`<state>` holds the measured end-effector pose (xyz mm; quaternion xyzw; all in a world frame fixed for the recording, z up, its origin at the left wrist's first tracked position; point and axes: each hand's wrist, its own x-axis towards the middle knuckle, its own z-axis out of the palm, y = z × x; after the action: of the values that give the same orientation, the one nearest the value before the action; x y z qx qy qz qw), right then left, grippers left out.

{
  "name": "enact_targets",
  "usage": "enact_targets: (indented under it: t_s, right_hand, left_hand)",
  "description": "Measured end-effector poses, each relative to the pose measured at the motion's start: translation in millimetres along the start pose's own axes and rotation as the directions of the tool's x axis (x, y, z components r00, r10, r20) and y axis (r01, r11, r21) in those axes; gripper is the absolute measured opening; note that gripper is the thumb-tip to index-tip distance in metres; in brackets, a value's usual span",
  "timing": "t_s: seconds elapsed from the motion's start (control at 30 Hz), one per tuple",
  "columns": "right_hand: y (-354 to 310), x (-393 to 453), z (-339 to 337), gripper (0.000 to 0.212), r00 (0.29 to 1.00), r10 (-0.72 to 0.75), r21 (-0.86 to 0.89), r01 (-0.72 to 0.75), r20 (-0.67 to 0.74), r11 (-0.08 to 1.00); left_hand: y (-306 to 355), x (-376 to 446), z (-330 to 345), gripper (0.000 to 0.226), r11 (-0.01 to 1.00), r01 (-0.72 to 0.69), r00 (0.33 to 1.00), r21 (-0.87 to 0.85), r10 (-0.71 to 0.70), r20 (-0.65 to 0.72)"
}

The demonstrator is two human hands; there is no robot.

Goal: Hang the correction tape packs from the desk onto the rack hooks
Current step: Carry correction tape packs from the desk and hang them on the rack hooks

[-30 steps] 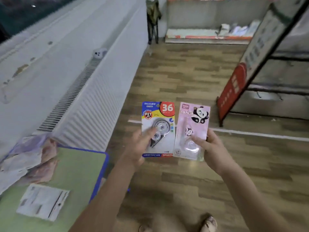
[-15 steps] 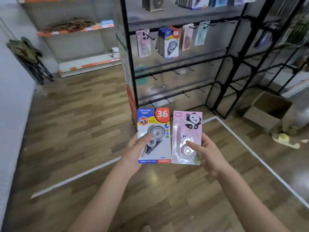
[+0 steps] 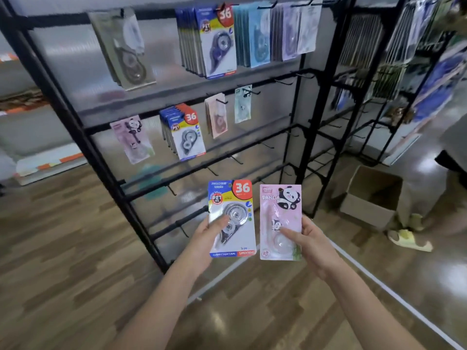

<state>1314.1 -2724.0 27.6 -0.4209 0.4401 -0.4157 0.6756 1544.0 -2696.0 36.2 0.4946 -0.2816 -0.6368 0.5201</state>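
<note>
Now left hand (image 3: 207,236) grips blue pack (image 3: 231,218), right hand (image 3: 312,242) pink pack (image 3: 280,221).

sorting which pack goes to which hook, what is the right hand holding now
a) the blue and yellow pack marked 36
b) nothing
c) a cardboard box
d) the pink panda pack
d: the right hand pinches the pink panda pack by its lower half, while the blue and yellow 36 pack is gripped by the left hand.
</note>
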Motion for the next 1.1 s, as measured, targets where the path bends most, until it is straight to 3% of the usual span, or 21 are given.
enact_targets:
  t_s: [0.1, 0.17, 0.3, 0.53, 0.6, 0.67, 0.77, 0.87, 1.1]
  right_hand:
    - [-20.8, 61.0, -19.5, 0.038, 1.000, 0.008, -0.003, -0.008, 0.027, 1.000]
    - [-35.3, 105.1, -30.1, 0.036, 0.997, 0.017, -0.029, -0.015, 0.079, 0.999]
    - [-63.4, 183.5, -37.1, 0.033, 0.974, 0.062, -0.087, -0.044, 0.220, 0.995]
    - [-91.3, 272.4, -11.4, 0.033, 0.905, 0.128, -0.201, -0.048, 0.406, 0.978]
    - [-91.7, 287.6, -0.1, 0.036, 0.888, 0.152, -0.218, -0.061, 0.433, 0.974]
    - [-89.7, 299.0, 10.4, 0.038, 0.877, 0.165, -0.227, -0.066, 0.451, 0.972]
    - [-86.2, 307.8, 24.4, 0.040, 0.869, 0.170, -0.219, -0.073, 0.466, 0.973]
    - [-82.2, 311.3, 33.3, 0.043, 0.863, 0.167, -0.214, -0.070, 0.477, 0.974]
    - [-77.7, 314.2, 38.9, 0.036, 0.882, 0.136, -0.202, -0.047, 0.452, 0.978]
  left_hand:
    - [11.4, 53.3, 11.3, 0.039, 1.000, -0.026, 0.999, 0.008, 0.027, -0.046]
    - [18.4, 85.9, 17.3, 0.044, 0.998, -0.059, 0.989, -0.004, 0.058, -0.138]
    - [32.0, 136.8, 28.4, 0.031, 0.992, -0.117, 0.944, -0.053, 0.094, -0.316]
    - [64.7, 170.5, 26.6, 0.026, 0.980, -0.195, 0.880, -0.029, 0.162, -0.447]
    - [74.5, 174.3, 18.3, 0.038, 0.972, -0.235, 0.845, -0.009, 0.200, -0.496]
    - [83.1, 177.4, 8.1, 0.049, 0.966, -0.257, 0.830, 0.026, 0.234, -0.506]
    - [95.6, 182.7, -7.4, 0.031, 0.956, -0.287, 0.804, 0.055, 0.272, -0.529]
    - [105.7, 192.0, -22.6, 0.027, 0.940, -0.336, 0.789, 0.054, 0.313, -0.528]
    - [123.3, 217.9, -44.5, 0.020, 0.933, -0.343, 0.814, 0.107, 0.352, -0.462]
